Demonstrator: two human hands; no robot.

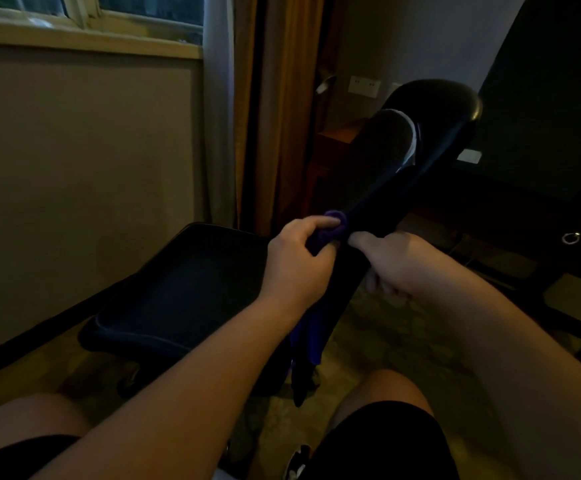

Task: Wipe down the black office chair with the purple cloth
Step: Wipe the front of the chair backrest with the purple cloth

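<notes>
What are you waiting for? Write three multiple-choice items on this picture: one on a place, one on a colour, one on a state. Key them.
1. Where is the purple cloth?
A. Flat on the seat
B. On the floor
C. In the left hand, against the edge of the backrest

2. What colour are the person's shorts?
A. Black
B. White
C. Red

3. What is the right hand doing?
A. Hanging free
B. Gripping the backrest
C. Holding the cloth

Key: 1 C, the cloth is bunched under the left fingers at the backrest's edge; 2 A, black fabric shows on both legs; 3 B, the hand curls round the backrest.
</notes>
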